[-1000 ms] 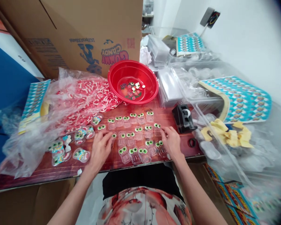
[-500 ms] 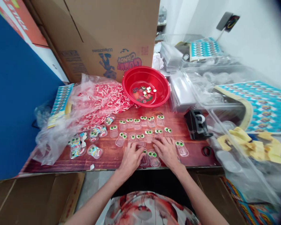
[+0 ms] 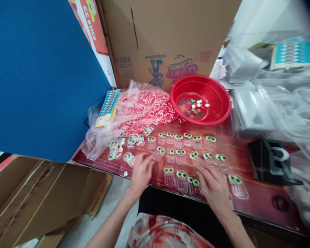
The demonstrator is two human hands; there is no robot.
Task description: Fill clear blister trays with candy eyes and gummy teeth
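Note:
Rows of small clear plastic trays [image 3: 181, 187], each with green-eyed candy eyeballs [image 3: 181, 174] at its top end, lie on the wood-patterned table. My left hand [image 3: 142, 172] is at the left end of these rows, fingers loosely bent and apart. Its fingertips are beside a tilted eyeball tray [image 3: 158, 157]; whether they touch it I cannot tell. Stretched out low over the right part of the rows, my right hand [image 3: 214, 184] has its fingers apart and partly covers some trays. Nothing shows in either hand.
Colourful filled packs [image 3: 129, 159] lie left of the trays. Behind them spreads a plastic bag of red-and-white candies [image 3: 151, 108]. A red basin [image 3: 224, 115] holds a few eyeballs. A black tape dispenser [image 3: 268, 160] stands right. A cardboard box [image 3: 175, 27] and blue panel [image 3: 41, 75] rise behind.
The view has turned left, so the table appears farther right. My left hand has moved left, away from the front trays, which now show more fully. My right hand remains over the trays.

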